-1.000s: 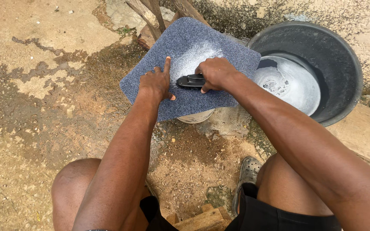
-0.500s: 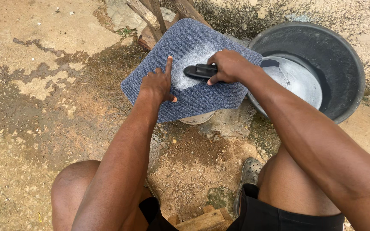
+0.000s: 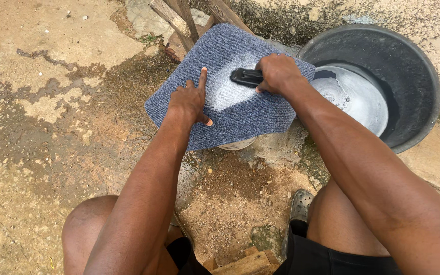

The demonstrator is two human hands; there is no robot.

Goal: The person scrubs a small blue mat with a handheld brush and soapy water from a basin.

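Fingers, right hand [image 3: 278, 73]: curled tight around black scrub brush [image 3: 246, 77]; brush body sticks out toward my left from the fist.
Fingers, left hand [image 3: 189, 102]: spread flat, index pointing away from me, pressing blue-grey mat [image 3: 230, 109]; gripping nothing.
Brush position: on mat's far-right part, at edge of white soapy patch [image 3: 227, 84].
Brush long axis: roughly left–right, across the mat.
Nearer hand: right holds brush; left just beside, apart.
Mat support: light bucket [image 3: 236, 145] underneath, mostly hidden.
Counts: one brush, one mat, one black basin [image 3: 408, 61], one metal bowl [image 3: 355, 99] inside it.
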